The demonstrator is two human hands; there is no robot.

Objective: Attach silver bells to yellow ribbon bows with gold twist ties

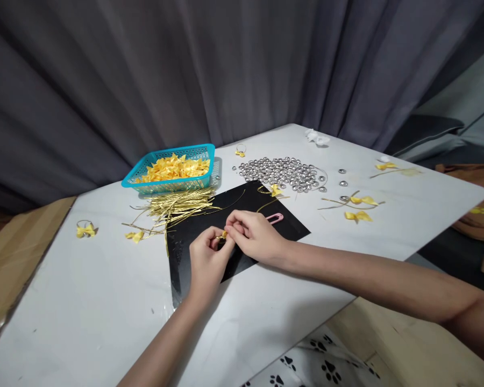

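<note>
Above a black sheet (242, 263), my left hand (210, 255) and my right hand (258, 236) meet with fingers pinched together. Between them is a small yellow ribbon bow (225, 234) with a bit of gold tie; the fingers cover most of it. Both hands seem closed on this piece. A pink clip (276, 218) lies on the sheet just beyond my right hand. Farther back on the sheet sits another yellow bow (275, 190) beside a curled gold tie. A bundle of gold twist ties (181, 204) lies across the sheet's far left edge.
A teal basket (165, 185) of yellow bows stands at the back left. Right of it spreads a pile of silver beads (282, 172). Loose bows (358, 216) and ties lie at right, a bow with a ring (85, 230) at left. White scraps (317, 137) rest near the back corner.
</note>
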